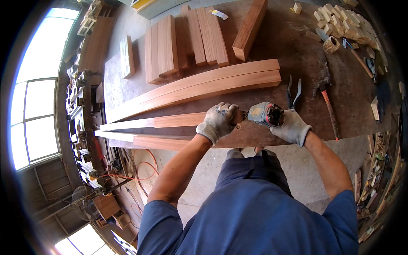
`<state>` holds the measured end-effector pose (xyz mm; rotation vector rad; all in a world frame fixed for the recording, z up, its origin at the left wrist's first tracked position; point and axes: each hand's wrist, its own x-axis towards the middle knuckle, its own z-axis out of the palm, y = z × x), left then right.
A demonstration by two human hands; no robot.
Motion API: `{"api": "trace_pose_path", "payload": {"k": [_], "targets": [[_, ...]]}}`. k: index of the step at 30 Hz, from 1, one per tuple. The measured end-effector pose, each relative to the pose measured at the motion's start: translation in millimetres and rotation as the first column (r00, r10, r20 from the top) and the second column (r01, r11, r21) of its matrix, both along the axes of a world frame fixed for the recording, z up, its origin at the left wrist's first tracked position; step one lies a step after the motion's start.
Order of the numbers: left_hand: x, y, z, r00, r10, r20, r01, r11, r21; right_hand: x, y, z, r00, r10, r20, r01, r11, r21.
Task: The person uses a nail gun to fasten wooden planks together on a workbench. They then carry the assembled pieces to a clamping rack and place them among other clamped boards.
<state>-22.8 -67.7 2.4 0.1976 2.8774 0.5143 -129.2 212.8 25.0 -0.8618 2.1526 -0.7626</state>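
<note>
My left hand [219, 121], in a pale work glove, is closed over the right end of a narrow reddish wooden strip [180, 120]. In my gloved right hand [290, 128] is a handheld power drill [260, 114] with a grey and orange body. The drill points left, its tip close to the strip's end by my left fingers; whether it touches the wood is hidden. A second wooden strip [159, 142] lies along the near table edge, under my left forearm. Just beyond the strips rests a pair of long reddish beams [212, 85], side by side.
Pincers [294, 92] lie beyond my right hand, with a red-handled hammer [329, 109] farther right. Thick timber blocks [163, 49] stand across the table's far side. Small pale wood blocks [340, 21] are heaped far right. An orange hose [148, 163] trails on the floor at left.
</note>
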Motion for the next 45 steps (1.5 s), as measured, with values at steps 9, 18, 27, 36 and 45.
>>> {"api": "trace_pose_path", "payload": {"k": [9,18,27,36,45], "targets": [[-1,1,2,0.999,0.014,0.041,-0.014,1.000,-0.011,-3,-4,9,1.000,0.002,0.027,-0.003,0.999,0.039],[0,1,0,1.000,0.010,-0.022,-0.009,1.000,0.013,-3,-1,11,1.000,0.017,-0.013,-0.017,0.999,0.038],[1,2,0,0.997,0.019,-0.072,-0.018,1.000,0.021,11,9,-9,1.000,-0.026,0.016,0.027,0.998,-0.050],[1,3,2,1.000,0.008,-0.021,-0.008,1.000,-0.011,10,5,-4,0.999,0.020,-0.049,-0.019,1.000,0.009],[1,1,-1,0.999,0.001,-0.033,-0.002,1.000,-0.014,14,24,23,0.987,-0.146,0.069,0.151,0.985,-0.088]]}}
